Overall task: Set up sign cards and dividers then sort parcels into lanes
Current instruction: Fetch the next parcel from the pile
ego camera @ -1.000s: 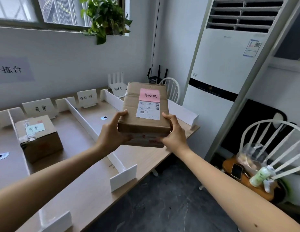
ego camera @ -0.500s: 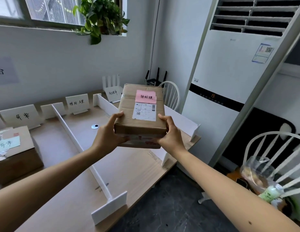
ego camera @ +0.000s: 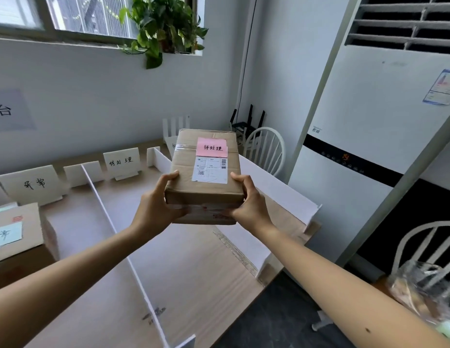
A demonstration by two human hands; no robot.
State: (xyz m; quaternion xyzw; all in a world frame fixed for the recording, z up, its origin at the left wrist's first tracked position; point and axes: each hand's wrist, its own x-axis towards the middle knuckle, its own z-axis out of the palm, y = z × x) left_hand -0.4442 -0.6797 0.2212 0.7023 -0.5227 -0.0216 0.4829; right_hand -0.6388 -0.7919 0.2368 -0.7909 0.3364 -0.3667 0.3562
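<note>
Gripped at its near corners by the left hand (ego camera: 156, 209) and right hand (ego camera: 249, 204), thumbs on top, the parcel (ego camera: 206, 194) hovers above the table (ego camera: 193, 259), seemingly stiff, light, best held by opposite edges

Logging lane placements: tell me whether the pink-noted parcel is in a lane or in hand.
In hand: the left hand and right hand grip the parcel, raised off the table.

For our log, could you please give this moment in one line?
hands: left hand and right hand grip parcel | parcel: above table, pink note up | state: unplaced
</note>
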